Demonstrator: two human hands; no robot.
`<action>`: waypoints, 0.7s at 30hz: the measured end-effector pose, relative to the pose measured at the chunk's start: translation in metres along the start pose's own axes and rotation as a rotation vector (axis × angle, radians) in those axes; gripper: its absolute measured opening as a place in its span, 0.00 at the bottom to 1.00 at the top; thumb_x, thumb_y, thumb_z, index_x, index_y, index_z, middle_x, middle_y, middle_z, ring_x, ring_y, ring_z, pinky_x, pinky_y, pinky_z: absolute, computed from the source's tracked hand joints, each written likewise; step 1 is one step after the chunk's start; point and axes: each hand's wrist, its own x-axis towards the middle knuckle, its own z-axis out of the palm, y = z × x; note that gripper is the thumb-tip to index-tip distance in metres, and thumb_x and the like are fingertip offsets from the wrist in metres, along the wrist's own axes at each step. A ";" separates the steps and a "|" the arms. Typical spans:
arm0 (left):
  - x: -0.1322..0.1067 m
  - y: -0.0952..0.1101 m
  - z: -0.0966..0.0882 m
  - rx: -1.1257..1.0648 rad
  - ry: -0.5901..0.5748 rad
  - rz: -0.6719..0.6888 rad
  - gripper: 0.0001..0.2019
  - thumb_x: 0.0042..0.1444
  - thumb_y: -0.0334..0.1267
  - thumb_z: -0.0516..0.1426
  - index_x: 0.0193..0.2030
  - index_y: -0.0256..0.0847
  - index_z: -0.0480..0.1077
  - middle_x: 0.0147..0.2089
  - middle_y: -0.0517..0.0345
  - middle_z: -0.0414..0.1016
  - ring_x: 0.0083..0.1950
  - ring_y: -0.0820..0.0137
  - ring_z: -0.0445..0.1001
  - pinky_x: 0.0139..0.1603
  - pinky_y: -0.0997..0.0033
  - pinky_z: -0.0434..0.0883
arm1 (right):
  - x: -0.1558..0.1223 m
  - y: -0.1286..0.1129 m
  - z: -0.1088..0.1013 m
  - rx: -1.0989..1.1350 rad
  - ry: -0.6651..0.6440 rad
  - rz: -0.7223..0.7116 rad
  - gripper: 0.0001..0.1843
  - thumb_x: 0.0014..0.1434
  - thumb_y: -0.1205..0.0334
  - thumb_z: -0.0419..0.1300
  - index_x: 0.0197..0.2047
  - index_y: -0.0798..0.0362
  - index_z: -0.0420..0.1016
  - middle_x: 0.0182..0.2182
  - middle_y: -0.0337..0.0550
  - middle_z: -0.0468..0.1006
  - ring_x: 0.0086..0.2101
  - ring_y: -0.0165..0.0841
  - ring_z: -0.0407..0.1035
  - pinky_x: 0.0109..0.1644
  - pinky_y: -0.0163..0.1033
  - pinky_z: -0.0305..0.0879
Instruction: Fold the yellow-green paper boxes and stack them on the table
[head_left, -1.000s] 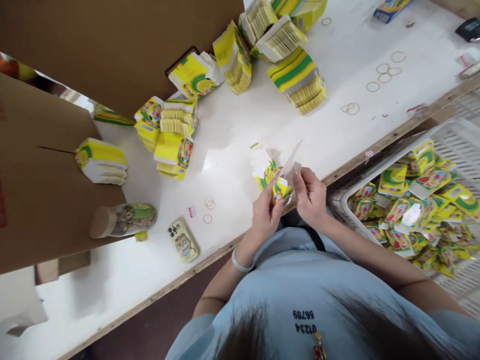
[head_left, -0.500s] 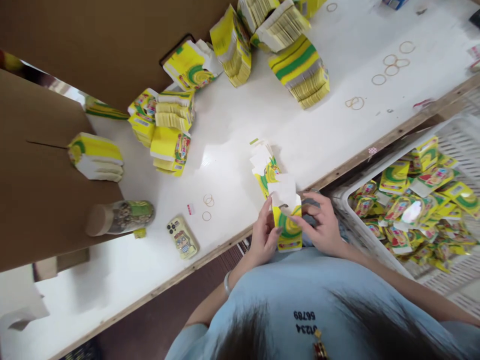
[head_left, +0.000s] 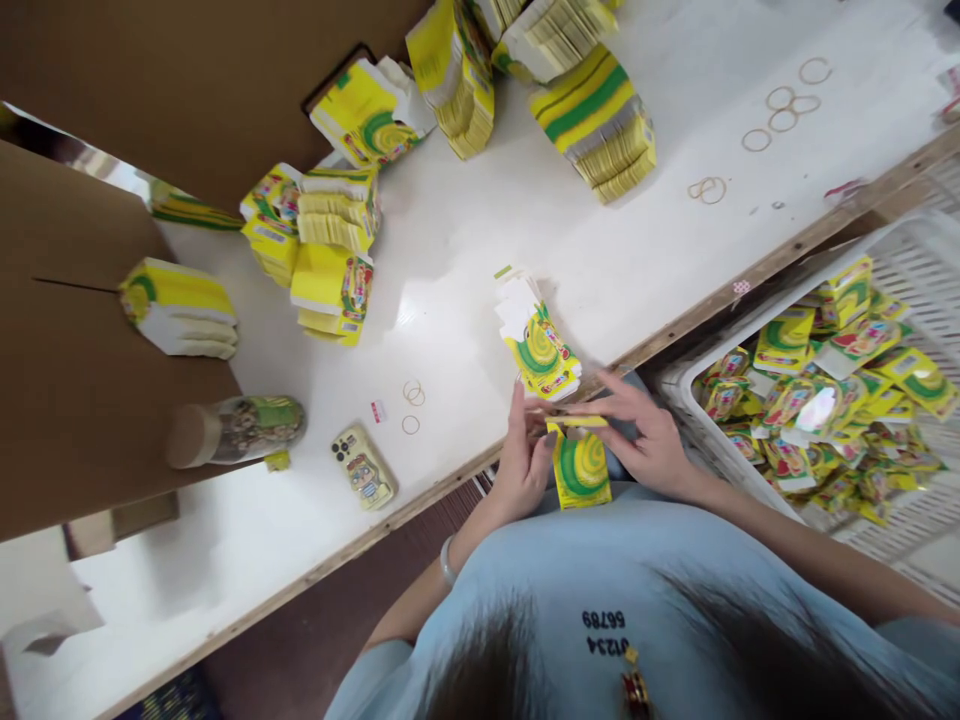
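Note:
A small yellow carton with a green swirl [head_left: 580, 467] stands at the table's near edge, held between both hands. My left hand [head_left: 525, 455] grips its left side with curled fingers. My right hand [head_left: 645, 440] holds the right side, its fingers lying across the carton's closed top. Just beyond my hands lies a small stack of flat yellow-green carton blanks [head_left: 536, 340] on the white table [head_left: 645, 260].
Several bundles of flat carton blanks [head_left: 596, 125] sit at the back and left. A white basket [head_left: 900, 260] full of folded cartons stands at the right. A phone [head_left: 362, 470], a jar [head_left: 240, 428] and loose rubber bands [head_left: 780, 110] lie on the table. Brown cardboard [head_left: 75, 350] stands at the left.
The carton went from a partly open blank with white flaps up to a closed box, drawn toward my body. Both hands moved down to the table edge with it.

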 end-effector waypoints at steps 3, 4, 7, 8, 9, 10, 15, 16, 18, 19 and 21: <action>-0.002 0.001 -0.001 -0.019 -0.093 0.025 0.24 0.74 0.50 0.45 0.69 0.47 0.67 0.64 0.44 0.75 0.64 0.58 0.75 0.64 0.55 0.73 | -0.003 0.005 -0.012 0.032 -0.155 -0.137 0.17 0.67 0.49 0.63 0.55 0.45 0.81 0.50 0.49 0.84 0.51 0.42 0.78 0.58 0.52 0.75; -0.002 0.003 -0.002 -0.003 -0.097 0.015 0.23 0.74 0.49 0.45 0.67 0.46 0.70 0.63 0.45 0.76 0.64 0.58 0.75 0.64 0.56 0.73 | -0.004 0.005 -0.015 0.051 -0.191 -0.124 0.20 0.64 0.46 0.65 0.55 0.45 0.81 0.53 0.50 0.82 0.53 0.44 0.77 0.59 0.54 0.75; 0.000 0.009 -0.005 0.077 -0.072 -0.040 0.21 0.73 0.46 0.50 0.66 0.44 0.72 0.55 0.45 0.81 0.54 0.61 0.80 0.55 0.61 0.77 | -0.005 -0.001 -0.017 0.178 -0.265 0.154 0.24 0.63 0.47 0.66 0.59 0.46 0.78 0.55 0.51 0.80 0.51 0.42 0.77 0.55 0.50 0.77; 0.001 0.010 -0.006 0.103 -0.076 -0.046 0.21 0.72 0.46 0.51 0.67 0.43 0.71 0.53 0.45 0.82 0.51 0.62 0.81 0.52 0.63 0.77 | -0.005 -0.004 -0.015 0.254 -0.288 0.271 0.24 0.64 0.50 0.66 0.61 0.46 0.75 0.53 0.49 0.81 0.48 0.40 0.79 0.52 0.47 0.79; 0.001 0.012 -0.007 0.121 -0.082 -0.042 0.22 0.72 0.45 0.52 0.68 0.43 0.70 0.52 0.45 0.82 0.48 0.63 0.81 0.50 0.64 0.77 | -0.006 -0.008 -0.013 0.331 -0.310 0.374 0.25 0.64 0.52 0.65 0.63 0.46 0.73 0.50 0.48 0.82 0.45 0.38 0.79 0.49 0.45 0.79; 0.001 0.013 -0.007 0.132 -0.089 -0.030 0.22 0.72 0.45 0.52 0.69 0.43 0.69 0.51 0.45 0.82 0.47 0.64 0.81 0.49 0.65 0.77 | -0.005 -0.011 -0.011 0.400 -0.332 0.453 0.26 0.64 0.54 0.65 0.63 0.47 0.71 0.48 0.46 0.82 0.43 0.36 0.80 0.47 0.43 0.79; 0.000 0.012 -0.005 0.169 -0.078 0.040 0.22 0.72 0.42 0.52 0.70 0.47 0.67 0.59 0.45 0.80 0.55 0.63 0.80 0.54 0.65 0.76 | 0.000 -0.016 -0.015 0.546 -0.381 0.583 0.25 0.60 0.59 0.66 0.60 0.48 0.71 0.44 0.42 0.83 0.42 0.35 0.79 0.46 0.40 0.78; -0.001 0.011 -0.004 0.176 -0.071 0.053 0.22 0.72 0.41 0.52 0.71 0.47 0.66 0.59 0.45 0.79 0.56 0.62 0.80 0.55 0.64 0.76 | 0.000 -0.015 -0.019 0.551 -0.380 0.597 0.25 0.60 0.59 0.67 0.60 0.48 0.72 0.45 0.42 0.83 0.41 0.34 0.79 0.46 0.40 0.78; -0.002 0.009 -0.002 0.202 -0.058 0.091 0.23 0.72 0.41 0.52 0.72 0.48 0.65 0.60 0.46 0.78 0.58 0.62 0.79 0.57 0.63 0.76 | 0.000 -0.012 -0.023 0.574 -0.382 0.623 0.26 0.59 0.57 0.68 0.60 0.48 0.74 0.46 0.43 0.84 0.41 0.35 0.79 0.46 0.41 0.79; -0.003 0.008 -0.001 0.221 -0.055 0.117 0.23 0.72 0.40 0.51 0.72 0.49 0.63 0.61 0.46 0.78 0.57 0.62 0.79 0.57 0.63 0.76 | -0.001 -0.010 -0.024 0.599 -0.384 0.634 0.26 0.59 0.55 0.69 0.60 0.48 0.76 0.47 0.43 0.85 0.42 0.35 0.80 0.48 0.42 0.79; -0.006 0.006 0.002 0.268 -0.056 0.172 0.24 0.73 0.41 0.51 0.74 0.50 0.60 0.60 0.46 0.78 0.54 0.63 0.80 0.54 0.63 0.76 | -0.005 -0.006 -0.019 0.658 -0.365 0.653 0.26 0.59 0.50 0.69 0.59 0.48 0.79 0.47 0.44 0.85 0.45 0.37 0.80 0.51 0.44 0.79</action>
